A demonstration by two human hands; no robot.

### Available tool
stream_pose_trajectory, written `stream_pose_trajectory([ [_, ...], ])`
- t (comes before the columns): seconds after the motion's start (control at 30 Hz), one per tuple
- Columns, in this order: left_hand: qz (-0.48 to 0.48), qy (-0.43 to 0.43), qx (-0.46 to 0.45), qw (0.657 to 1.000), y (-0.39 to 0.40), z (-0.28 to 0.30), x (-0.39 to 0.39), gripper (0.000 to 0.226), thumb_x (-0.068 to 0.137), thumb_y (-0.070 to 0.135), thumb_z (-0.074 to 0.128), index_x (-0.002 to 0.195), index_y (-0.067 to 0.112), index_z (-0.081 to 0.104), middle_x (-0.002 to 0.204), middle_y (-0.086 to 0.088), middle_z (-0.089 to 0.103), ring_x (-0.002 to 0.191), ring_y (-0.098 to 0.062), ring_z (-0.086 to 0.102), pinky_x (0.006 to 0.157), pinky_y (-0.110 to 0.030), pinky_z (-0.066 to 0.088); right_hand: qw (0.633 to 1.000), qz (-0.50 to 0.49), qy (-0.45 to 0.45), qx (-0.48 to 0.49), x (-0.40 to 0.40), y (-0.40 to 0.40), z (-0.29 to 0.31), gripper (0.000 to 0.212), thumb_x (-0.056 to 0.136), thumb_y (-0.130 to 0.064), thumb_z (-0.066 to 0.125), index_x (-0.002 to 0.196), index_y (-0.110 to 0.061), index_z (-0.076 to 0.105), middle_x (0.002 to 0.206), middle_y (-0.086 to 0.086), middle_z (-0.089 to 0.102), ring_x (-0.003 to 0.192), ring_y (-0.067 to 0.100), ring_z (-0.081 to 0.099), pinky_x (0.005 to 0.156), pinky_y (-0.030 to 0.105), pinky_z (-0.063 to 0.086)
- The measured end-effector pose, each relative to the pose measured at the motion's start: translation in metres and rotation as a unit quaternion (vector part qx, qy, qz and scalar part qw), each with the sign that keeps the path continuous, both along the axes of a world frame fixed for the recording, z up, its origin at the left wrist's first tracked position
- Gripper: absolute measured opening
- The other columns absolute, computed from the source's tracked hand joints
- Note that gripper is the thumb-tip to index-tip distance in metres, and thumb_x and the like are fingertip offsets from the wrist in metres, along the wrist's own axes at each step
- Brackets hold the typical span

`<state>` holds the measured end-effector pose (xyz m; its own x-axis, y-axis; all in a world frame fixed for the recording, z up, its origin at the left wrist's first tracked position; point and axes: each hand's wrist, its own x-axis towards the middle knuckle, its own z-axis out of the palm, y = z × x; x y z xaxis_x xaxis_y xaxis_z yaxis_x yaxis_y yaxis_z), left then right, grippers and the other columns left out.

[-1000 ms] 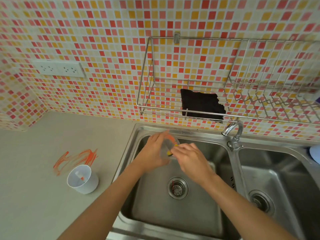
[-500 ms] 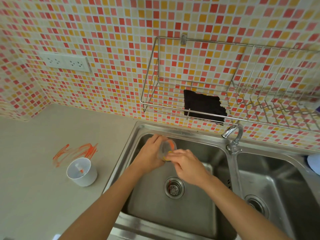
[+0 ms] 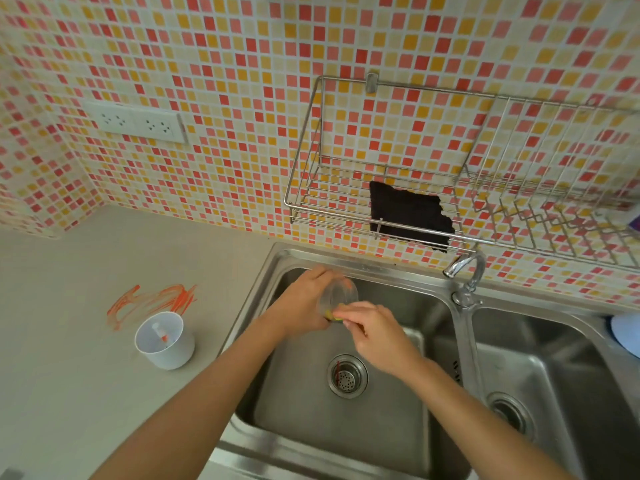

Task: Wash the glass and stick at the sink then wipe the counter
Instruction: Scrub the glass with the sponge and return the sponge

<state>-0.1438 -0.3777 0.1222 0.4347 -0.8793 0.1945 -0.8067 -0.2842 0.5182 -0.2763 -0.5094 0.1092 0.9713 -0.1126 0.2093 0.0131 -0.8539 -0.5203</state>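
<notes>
Far left, orange smears (image 3: 152, 303) streak the grey counter (image 3: 69, 375), and just in front of them stands a white cup (image 3: 165, 340) with what looks like the stick (image 3: 160, 336) lying inside, its tip orange. Neither is washed or wiped yet, by the look of it.

Moving across to the left basin of the sink (image 3: 311, 427), here's the action. The left hand (image 3: 304, 303) wraps round the clear glass (image 3: 337, 297), fingers curled about its wall, holding it tilted above the basin with the mouth turned towards the other hand. The right hand (image 3: 375, 332) meets it at the rim, fingertips bunched and pinching something small and yellow-green (image 3: 335, 317), a sponge I'd guess, pressed to the glass's lower edge. So this reads as the scrubbing step, early in the whole job.

To do it well, I'd say keep the left grip firm, because wet glass is slippery, and turn the glass against the sponge so the whole wall and bottom get worked, all low over the basin in case of a slip.

Further right, the tap (image 3: 465, 268) shows no water running that I can make out. Above it, a dark cloth (image 3: 410, 214) hangs in the wire rack (image 3: 450, 188), a likely candidate for wiping that counter later.
</notes>
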Motion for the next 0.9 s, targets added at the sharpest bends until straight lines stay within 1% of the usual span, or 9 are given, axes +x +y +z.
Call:
stream_pose_trajectory([
  [0.07, -0.009, 0.022, 0.008, 1.000, -0.001, 0.005, -0.005, 0.076, 0.063, 0.014, 0.082, 0.131, 0.012, 0.050, 0.128, -0.002, 0.051, 0.117, -0.010, 0.045, 0.100, -0.013, 0.030, 0.984, 0.054, -0.011, -0.168, 0.003, -0.015, 0.006, 0.042, 0.076, 0.001, 0.063, 0.110, -0.023, 0.070, 0.117, -0.010, 0.067, 0.113, 0.012, 0.057, 0.087, 0.032, 0.040],
  [0.13, -0.011, 0.038, 0.012, 0.999, -0.001, 0.007, -0.006, 0.081, 0.060, 0.014, 0.085, 0.132, 0.015, 0.049, 0.129, 0.000, 0.050, 0.117, -0.011, 0.046, 0.101, -0.020, 0.036, 0.965, 0.080, -0.023, -0.248, 0.003, -0.024, 0.012, 0.048, 0.067, 0.000, 0.069, 0.110, -0.022, 0.069, 0.117, -0.008, 0.067, 0.113, 0.013, 0.057, 0.090, 0.036, 0.044],
  [0.33, -0.039, 0.073, 0.033, 0.996, 0.004, 0.007, 0.004, 0.075, 0.057, 0.018, 0.083, 0.126, 0.026, 0.054, 0.124, 0.011, 0.052, 0.115, -0.004, 0.046, 0.103, -0.021, 0.036, 0.957, 0.111, -0.021, -0.268, -0.005, -0.012, 0.009, 0.043, 0.069, -0.006, 0.071, 0.108, -0.023, 0.066, 0.112, -0.009, 0.067, 0.113, 0.013, 0.057, 0.083, 0.030, 0.045],
  [0.43, -0.030, 0.102, 0.009, 0.994, 0.002, 0.009, 0.005, 0.069, 0.058, 0.023, 0.079, 0.122, 0.028, 0.054, 0.122, 0.016, 0.057, 0.113, -0.004, 0.050, 0.104, -0.031, 0.040, 0.957, 0.085, -0.038, -0.274, -0.002, -0.014, 0.007, 0.041, 0.070, -0.002, 0.069, 0.105, -0.021, 0.063, 0.109, -0.009, 0.065, 0.114, 0.015, 0.056, 0.083, 0.028, 0.040],
  [0.53, -0.001, 0.095, -0.011, 0.995, 0.001, 0.005, 0.004, 0.080, 0.059, 0.032, 0.081, 0.131, 0.024, 0.047, 0.129, 0.008, 0.054, 0.120, -0.011, 0.048, 0.110, -0.038, 0.034, 0.959, 0.049, -0.071, -0.271, -0.002, -0.010, 0.008, 0.036, 0.071, 0.000, 0.065, 0.103, -0.018, 0.063, 0.108, -0.007, 0.066, 0.113, 0.015, 0.056, 0.084, 0.028, 0.040],
  [0.6, 0.060, 0.038, -0.019, 0.997, 0.003, -0.002, -0.001, 0.098, 0.057, 0.042, 0.086, 0.139, 0.016, 0.039, 0.133, -0.002, 0.046, 0.124, -0.016, 0.039, 0.110, -0.035, 0.032, 0.961, 0.026, -0.098, -0.256, -0.001, -0.004, 0.007, 0.031, 0.074, -0.003, 0.058, 0.101, -0.017, 0.064, 0.108, -0.006, 0.066, 0.112, 0.015, 0.056, 0.084, 0.027, 0.038],
  [0.73, 0.152, -0.061, -0.057, 0.985, 0.002, -0.007, -0.008, 0.088, 0.059, 0.050, 0.079, 0.133, 0.018, 0.043, 0.126, 0.000, 0.046, 0.116, -0.017, 0.040, 0.096, -0.035, 0.038, 0.971, -0.015, -0.124, -0.203, 0.005, 0.008, 0.000, 0.031, 0.077, -0.001, 0.068, 0.104, -0.016, 0.067, 0.111, -0.006, 0.068, 0.111, 0.015, 0.056, 0.087, 0.027, 0.040],
  [0.8, 0.127, -0.066, -0.060, 0.988, 0.002, -0.004, -0.005, 0.082, 0.063, 0.041, 0.080, 0.133, 0.014, 0.046, 0.128, -0.002, 0.051, 0.119, -0.021, 0.045, 0.098, -0.037, 0.040, 0.990, -0.037, -0.107, -0.078, 0.007, 0.012, 0.003, 0.031, 0.082, -0.001, 0.065, 0.108, -0.017, 0.070, 0.112, -0.005, 0.068, 0.110, 0.012, 0.058, 0.091, 0.025, 0.041],
  [0.9, 0.077, -0.027, -0.048, 0.996, 0.003, 0.002, 0.002, 0.078, 0.066, 0.019, 0.082, 0.133, 0.009, 0.046, 0.131, -0.007, 0.053, 0.123, -0.024, 0.047, 0.105, -0.036, 0.040, 0.988, -0.061, -0.033, 0.136, 0.010, 0.016, 0.012, 0.032, 0.090, -0.006, 0.056, 0.114, -0.023, 0.069, 0.116, -0.005, 0.067, 0.100, -0.006, 0.056, 0.090, 0.007, 0.037],
])
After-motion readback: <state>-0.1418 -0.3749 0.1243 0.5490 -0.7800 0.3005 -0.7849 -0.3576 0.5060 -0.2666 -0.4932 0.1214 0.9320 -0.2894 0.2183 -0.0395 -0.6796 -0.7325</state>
